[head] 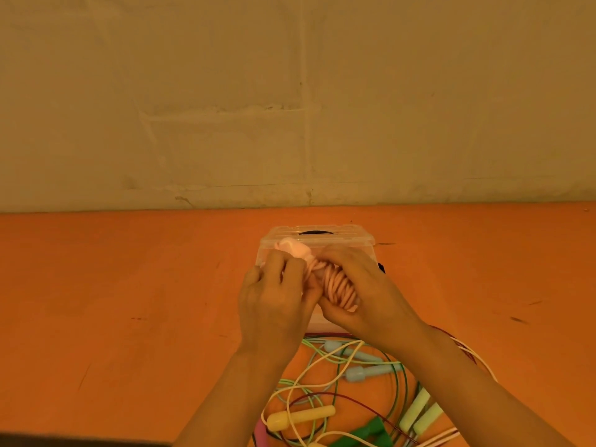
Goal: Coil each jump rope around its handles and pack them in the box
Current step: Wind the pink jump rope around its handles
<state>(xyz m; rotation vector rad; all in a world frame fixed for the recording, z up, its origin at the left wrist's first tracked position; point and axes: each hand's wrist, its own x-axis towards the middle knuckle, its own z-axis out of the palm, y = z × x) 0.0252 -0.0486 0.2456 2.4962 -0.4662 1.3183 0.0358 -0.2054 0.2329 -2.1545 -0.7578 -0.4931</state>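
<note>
While hands grip, ribbed pink coil

Orange table: clear box, loose jump ropes.

A pink jump rope, coiled in tight loops round its handles, is sitting at mid-frame above the clear plastic box, which is standing open just behind. Loose ropes are lying tangled at the lower right: blue handles, a yellow handle, pale green handles, a green handle.
</note>
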